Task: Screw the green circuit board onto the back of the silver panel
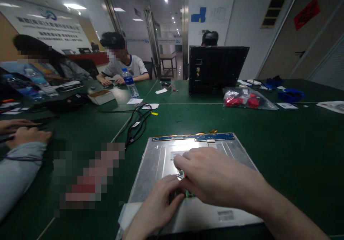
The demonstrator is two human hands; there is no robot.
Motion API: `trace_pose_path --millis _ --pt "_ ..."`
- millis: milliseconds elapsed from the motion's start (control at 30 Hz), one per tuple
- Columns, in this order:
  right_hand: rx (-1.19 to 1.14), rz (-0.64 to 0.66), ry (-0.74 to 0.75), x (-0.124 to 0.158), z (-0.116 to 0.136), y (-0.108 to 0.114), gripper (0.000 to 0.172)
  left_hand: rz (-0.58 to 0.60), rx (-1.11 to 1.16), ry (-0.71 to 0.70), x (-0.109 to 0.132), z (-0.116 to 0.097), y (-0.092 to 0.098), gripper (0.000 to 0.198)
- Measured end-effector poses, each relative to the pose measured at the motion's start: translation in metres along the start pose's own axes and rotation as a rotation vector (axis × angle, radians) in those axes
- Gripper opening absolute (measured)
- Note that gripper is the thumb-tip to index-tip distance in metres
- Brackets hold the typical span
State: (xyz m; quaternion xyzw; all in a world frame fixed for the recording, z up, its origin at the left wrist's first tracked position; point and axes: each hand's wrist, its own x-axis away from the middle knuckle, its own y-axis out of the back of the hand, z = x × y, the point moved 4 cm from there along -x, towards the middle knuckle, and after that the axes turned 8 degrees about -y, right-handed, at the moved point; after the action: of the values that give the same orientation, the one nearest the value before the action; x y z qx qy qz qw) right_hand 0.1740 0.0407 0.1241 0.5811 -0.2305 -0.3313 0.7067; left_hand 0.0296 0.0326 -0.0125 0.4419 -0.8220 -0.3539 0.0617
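A bare metal display panel lies back side up on the table in front of me. A blue circuit strip runs along its far edge. My left hand rests low over the panel, thumb and fingers closed at the edge of a small green circuit board. Above the board my right hand is curled with its fingertips pinched together; what they grip is hidden. Thin wires and a bit of red show between the two hands. Most of the board is covered by my fingers.
To the left, a cable bundle lies on the green table. Farther back stand a black monitor, a plastic bag with red items, a water bottle and an open box. A co-worker's hands are at far left.
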Motion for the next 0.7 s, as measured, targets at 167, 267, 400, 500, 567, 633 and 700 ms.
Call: trace_pose_path --millis 167,267,400,500,567,633,700 --pt "-0.078 0.064 0.041 0.0040 0.0010 0.0022 0.011 -0.035 -0.008 0.003 -0.0007 -0.0024 0.0025 0.011" --pt "-0.104 0.115 0.052 0.0051 0.0024 0.0035 0.016 -0.024 -0.011 0.002 -0.0007 -0.0017 0.0025 0.011" --pt "-0.095 0.113 0.057 0.0042 0.0041 0.0032 0.015 -0.009 -0.021 0.003 -0.0014 -0.0009 0.0021 0.011" --pt "-0.078 0.074 0.001 0.0026 0.0019 0.0012 0.017 -0.009 -0.022 -0.009 -0.0033 -0.0042 0.0027 0.012" --pt "-0.064 0.053 -0.031 0.0017 0.0002 -0.0003 0.020 0.010 -0.006 -0.015 -0.0046 -0.0067 0.0025 0.014" --pt "-0.040 0.035 -0.049 0.0009 -0.0011 -0.0012 0.020 0.031 0.013 -0.022 -0.0053 -0.0081 0.0023 0.015" --pt "-0.016 0.015 -0.059 0.0000 -0.0019 -0.0011 0.019 0.035 0.023 -0.028 -0.0051 -0.0079 0.0025 0.015"
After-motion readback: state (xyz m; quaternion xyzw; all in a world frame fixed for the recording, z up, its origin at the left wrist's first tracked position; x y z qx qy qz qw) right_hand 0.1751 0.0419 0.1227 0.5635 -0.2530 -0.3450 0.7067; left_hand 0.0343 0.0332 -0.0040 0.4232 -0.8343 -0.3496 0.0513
